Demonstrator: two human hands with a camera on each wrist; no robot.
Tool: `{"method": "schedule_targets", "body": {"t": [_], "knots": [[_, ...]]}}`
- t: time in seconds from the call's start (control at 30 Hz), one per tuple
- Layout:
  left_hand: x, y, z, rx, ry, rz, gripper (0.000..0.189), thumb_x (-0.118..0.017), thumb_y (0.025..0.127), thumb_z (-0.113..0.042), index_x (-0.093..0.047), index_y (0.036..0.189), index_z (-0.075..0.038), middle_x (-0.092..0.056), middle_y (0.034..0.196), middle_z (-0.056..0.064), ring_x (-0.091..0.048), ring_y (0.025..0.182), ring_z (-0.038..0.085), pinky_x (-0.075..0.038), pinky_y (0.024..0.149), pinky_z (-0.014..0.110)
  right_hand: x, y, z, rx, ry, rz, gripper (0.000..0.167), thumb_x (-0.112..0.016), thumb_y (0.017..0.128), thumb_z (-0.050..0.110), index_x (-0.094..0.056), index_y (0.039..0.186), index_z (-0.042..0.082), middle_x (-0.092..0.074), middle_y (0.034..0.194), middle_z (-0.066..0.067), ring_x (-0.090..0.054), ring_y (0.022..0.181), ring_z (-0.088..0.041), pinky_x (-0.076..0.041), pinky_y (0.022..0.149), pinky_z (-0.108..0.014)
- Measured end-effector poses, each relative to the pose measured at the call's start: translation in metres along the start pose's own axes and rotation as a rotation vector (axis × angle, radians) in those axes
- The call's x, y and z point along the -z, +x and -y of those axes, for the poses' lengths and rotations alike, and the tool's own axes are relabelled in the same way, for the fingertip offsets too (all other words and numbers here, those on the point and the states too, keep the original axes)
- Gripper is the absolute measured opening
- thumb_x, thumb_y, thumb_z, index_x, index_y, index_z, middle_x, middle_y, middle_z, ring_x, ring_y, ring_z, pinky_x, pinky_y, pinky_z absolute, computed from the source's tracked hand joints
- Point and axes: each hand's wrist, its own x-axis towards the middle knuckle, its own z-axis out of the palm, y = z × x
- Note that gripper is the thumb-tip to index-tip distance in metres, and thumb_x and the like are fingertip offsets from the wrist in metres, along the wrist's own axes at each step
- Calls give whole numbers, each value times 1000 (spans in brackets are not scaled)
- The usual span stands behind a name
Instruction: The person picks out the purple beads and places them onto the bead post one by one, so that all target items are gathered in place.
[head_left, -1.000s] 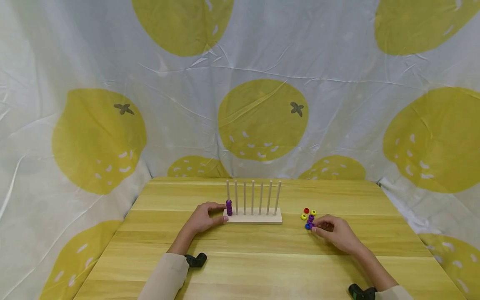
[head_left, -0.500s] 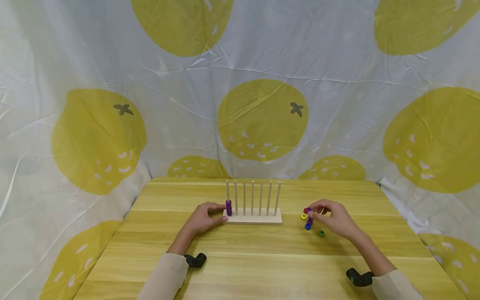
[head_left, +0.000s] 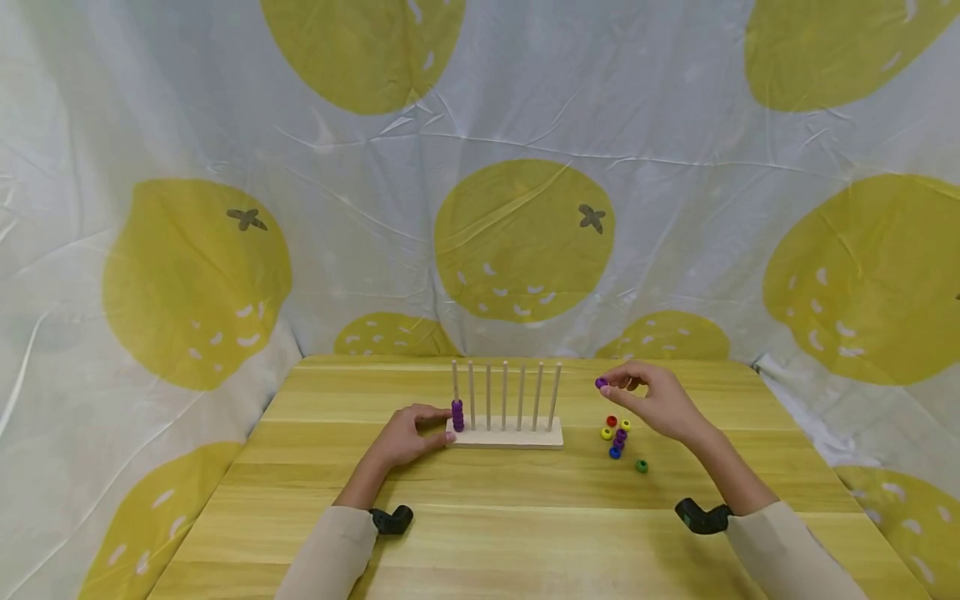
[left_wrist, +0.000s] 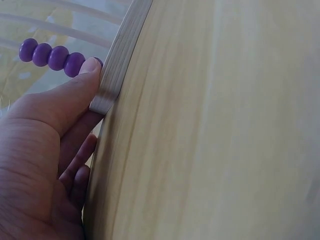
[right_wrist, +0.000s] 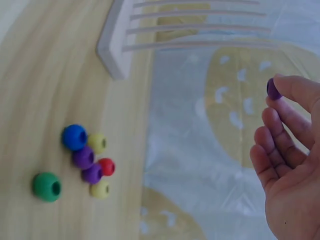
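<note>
In the head view a wooden peg stand [head_left: 513,438] with several upright pegs sits on the table. My left hand [head_left: 405,435] grips the left end of its base, thumb in front and fingers behind. Several purple beads [left_wrist: 58,57] are stacked on the leftmost peg, beside my left thumb. To the right of the stand, my right hand [head_left: 663,402] pinches one purple bead [head_left: 602,383] between thumb and forefinger, raised above the table. Below it lie loose beads: a blue bead [right_wrist: 74,137], two purple, two yellow, a red bead [right_wrist: 106,166] and, set apart, a green bead [right_wrist: 47,187].
The wooden table [head_left: 480,533] reaches back to a hanging cloth [head_left: 360,217] printed with yellow fruit. A black wrist device [head_left: 393,520] shows at my left cuff, and another black device [head_left: 702,517] at my right.
My right hand has picked a purple bead out of the loose group and lifted it up and back. The green bead has come into view. My left hand stays where it was.
</note>
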Motion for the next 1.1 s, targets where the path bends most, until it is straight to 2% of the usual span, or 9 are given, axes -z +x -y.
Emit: {"method": "schedule_targets", "body": {"t": [0.3, 0.57, 1.1], "knots": [[-1, 0, 1, 0, 3, -3, 46, -82, 87, -45, -74, 128, -26, -70, 132, 4, -60, 131, 32, -45, 113, 55, -1, 25, 30, 23, 15, 12, 25, -71, 98, 41, -76, 115, 23, -71, 112, 4, -62, 101, -17, -51, 89, -40], [-1, 0, 1, -9, 14, -1, 46, -82, 87, -46, -74, 128, -28, -70, 132, 4, -60, 132, 32, -46, 112, 55, -10, 47, 60, 95, 63, 33, 22, -72, 98, 38, -76, 114, 24, -71, 110, 4, -62, 101, -16, -51, 92, -44], [0, -1, 0, -2, 17, -8, 46, -82, 87, -46, -74, 128, -28, -70, 133, 6, -59, 133, 34, -44, 114, 57, -41, 75, 89, 123, 124, 88, 22, -72, 98, 37, -77, 114, 23, -71, 108, 5, -63, 100, -15, -52, 92, -40]]}}
